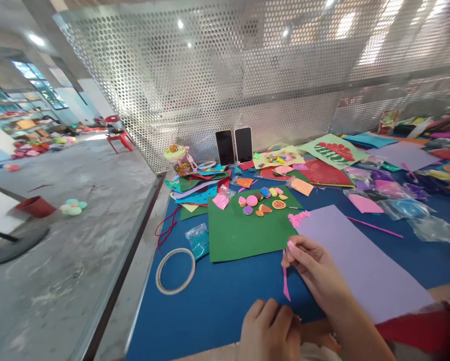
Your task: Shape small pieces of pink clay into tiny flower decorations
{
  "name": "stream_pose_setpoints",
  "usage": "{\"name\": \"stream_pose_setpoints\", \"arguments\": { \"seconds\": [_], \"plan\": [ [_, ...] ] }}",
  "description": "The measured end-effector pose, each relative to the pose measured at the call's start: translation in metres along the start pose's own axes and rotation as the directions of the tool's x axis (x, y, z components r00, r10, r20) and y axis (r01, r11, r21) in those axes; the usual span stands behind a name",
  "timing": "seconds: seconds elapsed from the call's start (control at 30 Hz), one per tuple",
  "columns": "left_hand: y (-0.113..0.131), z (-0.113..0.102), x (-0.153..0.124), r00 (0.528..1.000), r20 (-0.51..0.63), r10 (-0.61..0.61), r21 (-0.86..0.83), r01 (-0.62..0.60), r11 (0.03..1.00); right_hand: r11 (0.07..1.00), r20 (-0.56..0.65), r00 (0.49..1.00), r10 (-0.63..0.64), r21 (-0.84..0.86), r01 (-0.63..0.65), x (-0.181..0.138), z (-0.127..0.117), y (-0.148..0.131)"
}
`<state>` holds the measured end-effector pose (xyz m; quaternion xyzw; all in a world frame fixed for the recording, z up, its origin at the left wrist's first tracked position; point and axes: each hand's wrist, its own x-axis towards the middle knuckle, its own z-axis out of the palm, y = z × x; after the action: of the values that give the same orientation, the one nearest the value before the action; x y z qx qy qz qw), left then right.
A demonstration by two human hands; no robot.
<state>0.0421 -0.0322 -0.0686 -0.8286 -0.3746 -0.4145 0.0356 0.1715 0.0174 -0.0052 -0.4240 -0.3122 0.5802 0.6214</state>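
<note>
My right hand (310, 265) is pinched at the fingertips on a thin pink strip (285, 283) that hangs down over the blue table cover (217, 301). My left hand (269, 328) sits closed just below it, near the table's front edge; what it holds is hidden. A lilac paper sheet (360, 260) lies under and right of my right hand. A green felt sheet (243, 230) to the left carries several small coloured clay pieces (260, 200). A pink crumbly bit (298, 218) rests at the lilac sheet's top corner.
A tape ring (175, 271) and a small bag of blue material (199, 239) lie at the left. Two dark phones (234, 145) stand against a perforated metal screen (247, 75). Coloured sheets and plastic bags (394, 195) crowd the back right. A concrete floor lies left.
</note>
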Motion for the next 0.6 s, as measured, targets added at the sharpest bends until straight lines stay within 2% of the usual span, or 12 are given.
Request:
{"name": "stream_pose_setpoints", "arguments": {
  "seconds": [0.07,0.13,0.23,0.27,0.3,0.4,0.5,0.53,0.6],
  "plan": [
    [0.001,0.006,-0.007,0.997,0.010,-0.071,0.021,0.071,0.997,1.000,0.009,1.000,-0.004,-0.013,0.004,0.001,-0.001,0.002],
    [0.001,0.005,-0.008,0.996,0.016,-0.091,0.041,0.091,0.995,1.000,0.015,1.000,0.002,-0.014,-0.002,0.002,-0.001,0.002],
    [0.000,-0.012,0.002,0.999,0.023,0.022,0.013,-0.023,1.000,1.000,0.009,1.000,0.004,0.011,-0.005,0.000,-0.001,0.000],
    [-0.002,-0.020,0.009,0.992,0.096,0.077,-0.024,-0.075,0.997,1.000,0.004,1.000,0.004,0.017,-0.004,0.000,-0.001,-0.001],
    [-0.005,-0.030,0.017,0.984,0.159,0.083,-0.066,-0.073,0.995,1.000,-0.002,1.000,0.003,0.019,-0.003,-0.001,-0.001,-0.002],
    [-0.020,-0.053,0.047,0.949,0.309,-0.060,-0.157,0.113,0.981,1.000,-0.008,1.000,0.013,-0.002,-0.013,-0.001,-0.003,-0.005],
    [-0.041,-0.059,0.074,0.886,0.377,-0.270,-0.173,0.353,0.919,0.997,-0.013,1.000,0.022,-0.068,-0.023,0.000,-0.006,-0.004],
    [-0.048,-0.057,0.080,0.845,0.415,-0.337,-0.186,0.441,0.878,0.995,-0.012,1.000,0.022,-0.100,-0.024,0.000,-0.007,-0.003],
    [-0.058,-0.049,0.088,0.730,0.499,-0.468,-0.240,0.635,0.735,0.986,0.000,1.000,0.021,-0.168,-0.021,0.000,-0.007,-0.001]
  ]
}}
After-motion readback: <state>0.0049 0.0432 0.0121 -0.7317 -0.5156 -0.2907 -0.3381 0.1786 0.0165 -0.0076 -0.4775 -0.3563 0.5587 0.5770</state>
